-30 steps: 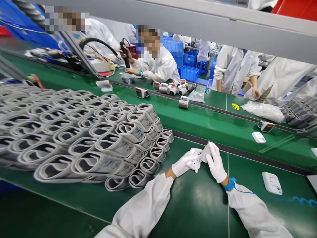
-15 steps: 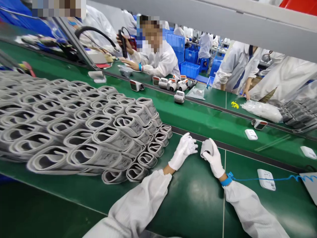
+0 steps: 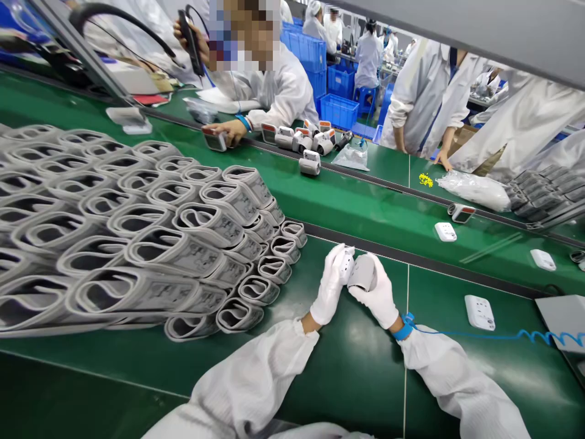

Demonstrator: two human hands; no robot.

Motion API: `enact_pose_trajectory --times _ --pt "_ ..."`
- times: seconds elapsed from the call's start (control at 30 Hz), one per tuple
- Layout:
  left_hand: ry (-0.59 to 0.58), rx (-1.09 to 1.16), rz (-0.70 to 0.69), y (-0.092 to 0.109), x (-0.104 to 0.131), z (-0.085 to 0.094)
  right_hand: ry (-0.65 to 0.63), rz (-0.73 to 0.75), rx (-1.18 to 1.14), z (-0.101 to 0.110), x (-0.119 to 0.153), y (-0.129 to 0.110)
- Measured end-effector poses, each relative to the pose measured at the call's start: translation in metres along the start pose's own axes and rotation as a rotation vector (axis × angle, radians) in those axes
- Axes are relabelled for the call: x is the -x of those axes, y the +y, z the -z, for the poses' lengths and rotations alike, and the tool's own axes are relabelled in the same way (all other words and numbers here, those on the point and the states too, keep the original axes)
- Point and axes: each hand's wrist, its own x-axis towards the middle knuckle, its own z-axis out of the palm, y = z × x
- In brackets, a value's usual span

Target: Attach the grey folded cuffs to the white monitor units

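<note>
My left hand (image 3: 327,289), in a white glove, is closed round a white device (image 3: 347,266) with small holes in its face. A grey rolled cuff (image 3: 362,274) is in my gloved right hand (image 3: 380,292), whose fingers wrap its right side. Device and cuff are side by side, very close; whether they touch I cannot tell. A blue strap (image 3: 404,329) circles my right wrist. To the left rises a large stack of grey rolled cuffs (image 3: 183,238). Another white device (image 3: 479,312) lies on the green table (image 3: 356,372) to the right.
Beyond a dark rail (image 3: 439,267), a green belt (image 3: 365,213) carries white devices (image 3: 445,231) and cuffs with devices. A grey box (image 3: 562,314) stands at the right edge. Across the belt, a person's hand (image 3: 233,130) touches a device. Blue coiled cord (image 3: 539,335) runs rightward.
Both hands have come closer together. The white device now shows in my left hand, and the cuff in my right hand has turned. Across the belt, a person's hand has reached a device. The view has shifted.
</note>
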Motion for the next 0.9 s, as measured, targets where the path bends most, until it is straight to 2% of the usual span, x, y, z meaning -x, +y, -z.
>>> enact_pose_trajectory --times 0.13,0.5,0.7,0.9 --pt "-0.036 -0.103 -0.051 0.002 0.002 0.002 -0.034 0.018 0.025 0.0 0.002 -0.002" --pt "-0.146 -0.328 -0.161 -0.005 0.003 0.012 -0.007 0.045 0.083 0.001 0.004 -0.002" --pt "-0.163 -0.31 -0.128 -0.011 0.004 0.015 0.008 0.066 0.134 0.001 0.003 0.003" --pt "-0.123 -0.232 -0.148 -0.016 0.005 0.014 0.002 0.058 0.104 0.0 0.004 0.003"
